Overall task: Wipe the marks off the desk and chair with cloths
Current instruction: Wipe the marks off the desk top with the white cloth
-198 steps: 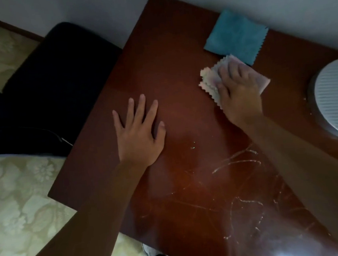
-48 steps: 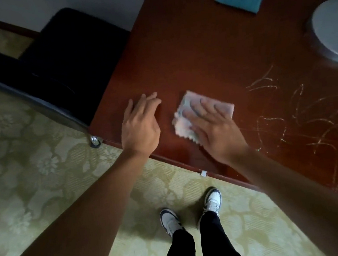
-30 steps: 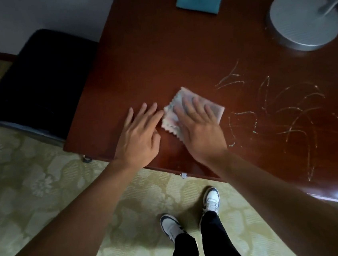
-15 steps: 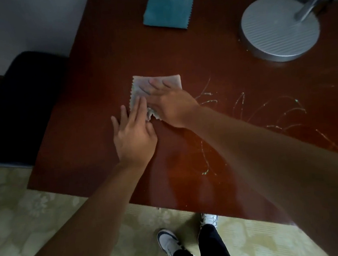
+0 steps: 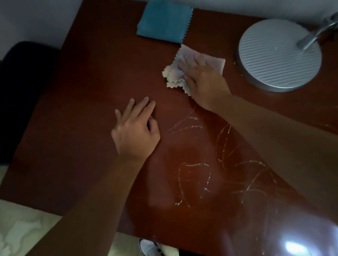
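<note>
hands on a marked desk, one pressing a cloth.
desk (image 5: 82,107) fills the frame, red-brown and glossy; chair (image 5: 14,98) sits dark at 9 o'clock against its edge. lamp base (image 5: 279,55), round and ribbed, stands at 2 o'clock. blue cloth (image 5: 164,20) lies flat at 12 o'clock, untouched. right hand (image 5: 204,80) presses straight fingers down on the pale cloth (image 5: 174,76), which is bunched at 1 o'clock between blue cloth and lamp base. left hand (image 5: 136,131) rests near centre, fingers straight and together, holding nothing. marks (image 5: 215,162), pale scribbles, spread from centre toward 4 o'clock.
</note>
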`<state>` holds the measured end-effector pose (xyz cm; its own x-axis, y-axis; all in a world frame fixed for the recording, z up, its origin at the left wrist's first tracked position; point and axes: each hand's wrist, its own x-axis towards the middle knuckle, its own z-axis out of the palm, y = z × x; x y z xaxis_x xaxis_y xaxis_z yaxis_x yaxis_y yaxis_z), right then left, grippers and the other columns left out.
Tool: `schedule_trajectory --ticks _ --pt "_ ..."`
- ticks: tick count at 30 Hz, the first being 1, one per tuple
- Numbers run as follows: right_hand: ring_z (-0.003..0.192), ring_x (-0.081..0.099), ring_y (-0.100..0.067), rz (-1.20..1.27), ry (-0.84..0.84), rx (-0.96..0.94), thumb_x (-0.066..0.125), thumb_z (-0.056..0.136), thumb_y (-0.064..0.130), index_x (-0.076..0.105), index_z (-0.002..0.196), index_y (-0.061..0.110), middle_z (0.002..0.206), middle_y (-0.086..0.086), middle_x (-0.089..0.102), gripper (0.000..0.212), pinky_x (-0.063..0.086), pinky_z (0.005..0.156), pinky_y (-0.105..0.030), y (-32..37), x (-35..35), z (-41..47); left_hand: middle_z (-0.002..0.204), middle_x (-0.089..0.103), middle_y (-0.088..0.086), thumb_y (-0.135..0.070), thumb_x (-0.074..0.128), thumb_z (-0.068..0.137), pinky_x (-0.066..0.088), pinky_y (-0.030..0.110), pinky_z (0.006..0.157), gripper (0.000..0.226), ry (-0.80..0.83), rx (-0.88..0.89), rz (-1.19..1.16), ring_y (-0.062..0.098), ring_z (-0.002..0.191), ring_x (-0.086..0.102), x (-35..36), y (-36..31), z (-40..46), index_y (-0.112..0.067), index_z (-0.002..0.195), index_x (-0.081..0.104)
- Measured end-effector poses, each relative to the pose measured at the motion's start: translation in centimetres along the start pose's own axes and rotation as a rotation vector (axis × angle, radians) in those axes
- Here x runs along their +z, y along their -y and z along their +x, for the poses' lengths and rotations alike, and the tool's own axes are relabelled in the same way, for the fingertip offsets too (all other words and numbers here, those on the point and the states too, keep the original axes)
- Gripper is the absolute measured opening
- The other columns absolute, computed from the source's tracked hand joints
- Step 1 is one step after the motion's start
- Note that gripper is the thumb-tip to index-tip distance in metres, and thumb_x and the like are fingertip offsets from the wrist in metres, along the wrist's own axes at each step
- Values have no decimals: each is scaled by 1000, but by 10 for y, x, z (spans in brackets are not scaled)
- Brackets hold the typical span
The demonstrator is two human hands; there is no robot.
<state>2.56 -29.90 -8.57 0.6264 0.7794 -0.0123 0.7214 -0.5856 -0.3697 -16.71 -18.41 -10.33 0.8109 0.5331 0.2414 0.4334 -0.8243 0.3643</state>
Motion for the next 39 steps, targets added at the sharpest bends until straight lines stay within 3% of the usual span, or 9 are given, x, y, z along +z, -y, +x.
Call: schedule_trajectory --ticks 7,14,17,24,26,29,31,34,39 --pt "144 31 -27 4 70 -247 42 100 26 46 143 18 150 -5 43 44 25 118 -46 29 17 -126 132 64 -1 -15 49 85 39 60 108 43 -5 -11 3 28 133 52 -1 -6 1 -19 122 71" --pt "147 20 -29 -64 80 -78 36 104 26 34 150 19 157 -7 32 47 18 118 -49 -23 -8 -10 130 66 7 -18 55 96 53 50 96 41 -58 -28 10 27 126 58 -6 0 -3 -20 136 59" --pt "147 20 -30 -54 32 -125 35 102 26 35 149 20 156 -7 34 47 18 119 -49 -10 1 -20 130 65 5 -16 55 96 55 41 93 38 -76 -13 -3 22 125 59 -7 10 0 -18 134 61" --pt "145 28 -25 14 111 -406 50 97 26 48 142 26 152 0 40 44 28 116 -49 42 27 -161 148 49 8 -15 45 98 23 44 121 41 63 -14 -26 28 143 37 -8 1 -26 -10 137 58" --pt "145 28 -29 -18 136 -350 52 97 23 46 143 26 153 -3 39 47 26 117 -51 23 15 -135 148 49 10 -14 46 98 23 45 121 41 68 -5 -41 29 143 36 -10 -2 -38 -8 137 57" --pt "147 19 -31 -55 63 -80 38 103 30 31 151 21 158 -8 29 49 19 118 -51 -9 -2 -79 147 50 10 -14 47 98 25 46 120 41 60 9 -53 29 143 37 -13 -4 -53 -7 136 57" --pt "149 15 -28 -110 50 -23 33 104 36 24 153 20 159 -7 25 53 12 120 -47 -21 -5 -60 146 51 10 -16 46 98 26 46 120 41 60 14 -59 29 143 38 -13 -5 -55 -8 136 57" --pt "149 15 -29 -100 21 -61 33 104 33 26 153 19 159 -8 27 51 15 120 -48 -6 5 -76 145 52 10 -19 45 97 26 46 120 42 52 11 -74 29 142 39 -11 -2 -54 -8 135 58" --pt "146 25 -28 -30 71 -250 40 101 31 42 146 21 155 -4 36 46 24 117 -50 61 33 -189 148 49 7 -22 45 96 20 42 122 44 96 -9 -97 27 144 35 -16 -3 -56 -10 137 57"
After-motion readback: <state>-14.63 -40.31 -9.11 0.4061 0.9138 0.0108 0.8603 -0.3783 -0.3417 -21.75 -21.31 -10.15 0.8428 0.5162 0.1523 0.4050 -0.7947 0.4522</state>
